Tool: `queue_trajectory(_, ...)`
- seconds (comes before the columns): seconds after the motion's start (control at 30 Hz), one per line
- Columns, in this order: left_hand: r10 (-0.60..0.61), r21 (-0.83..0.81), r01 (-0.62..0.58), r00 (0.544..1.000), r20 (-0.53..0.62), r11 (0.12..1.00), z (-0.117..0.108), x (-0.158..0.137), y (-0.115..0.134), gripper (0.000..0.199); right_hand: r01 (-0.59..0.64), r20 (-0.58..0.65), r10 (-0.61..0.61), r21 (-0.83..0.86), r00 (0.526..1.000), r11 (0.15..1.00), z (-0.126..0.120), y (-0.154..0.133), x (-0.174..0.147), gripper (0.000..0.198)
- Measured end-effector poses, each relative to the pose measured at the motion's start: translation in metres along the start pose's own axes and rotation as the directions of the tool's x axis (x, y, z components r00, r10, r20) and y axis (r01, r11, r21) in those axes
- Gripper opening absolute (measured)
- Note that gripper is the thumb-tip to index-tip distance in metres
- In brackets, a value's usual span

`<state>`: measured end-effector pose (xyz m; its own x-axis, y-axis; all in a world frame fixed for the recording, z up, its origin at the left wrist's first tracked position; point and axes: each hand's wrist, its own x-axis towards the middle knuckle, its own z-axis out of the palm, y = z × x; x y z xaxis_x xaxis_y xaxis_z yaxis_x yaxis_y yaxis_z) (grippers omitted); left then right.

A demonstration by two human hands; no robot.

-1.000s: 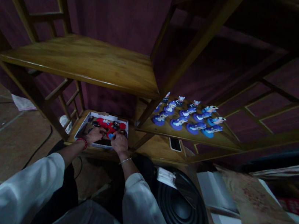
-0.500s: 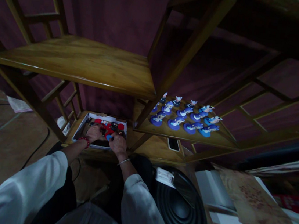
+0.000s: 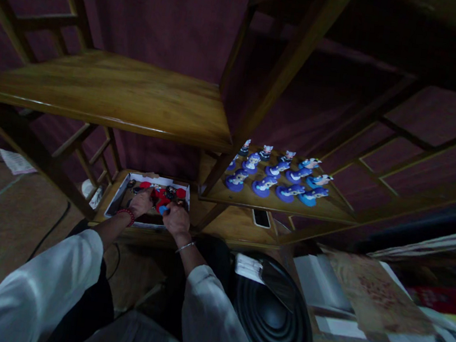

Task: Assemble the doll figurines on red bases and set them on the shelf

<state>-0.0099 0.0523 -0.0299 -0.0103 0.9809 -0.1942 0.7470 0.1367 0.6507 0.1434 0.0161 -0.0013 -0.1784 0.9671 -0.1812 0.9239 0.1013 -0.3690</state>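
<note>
Blue piece (image 3: 163,209) pinched between nearly closed fingertips of my right hand (image 3: 177,220), inside the white box (image 3: 169,182). Little has shifted there since a second ago, so I judge it's the same handling. My left hand (image 3: 141,202) curls by a red piece (image 3: 160,198); its grip I can't tell.

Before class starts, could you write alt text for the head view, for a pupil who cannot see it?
A person's left hand and right hand reach into a box of red and dark pieces, the right touching a blue piece. Figurines stand in rows on a shelf to the right.
</note>
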Motion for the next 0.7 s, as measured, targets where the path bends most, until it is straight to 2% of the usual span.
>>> queue_trajectory(0.1, -0.003, 0.078, 0.005, 0.999, -0.036, 0.997, 0.001, 0.002, -0.001, 0.040, 0.000, -0.001, 0.000, 0.000, 1.000, 1.000, 0.001, 0.000, 0.001, 0.026)
queue_trajectory(0.2, 0.020, 0.126, -0.017, 1.000, -0.020, 0.992, 0.001, 0.004, 0.000, 0.041, -0.007, 0.001, 0.007, 0.004, 1.000, 1.000, 0.001, 0.000, 0.001, 0.027)
queue_trajectory(0.7, 0.034, 0.140, -0.032, 0.999, -0.011, 0.990, -0.002, 0.007, 0.011, 0.037, -0.012, -0.019, 0.012, 0.016, 1.000, 1.000, 0.001, 0.000, 0.000, 0.025)
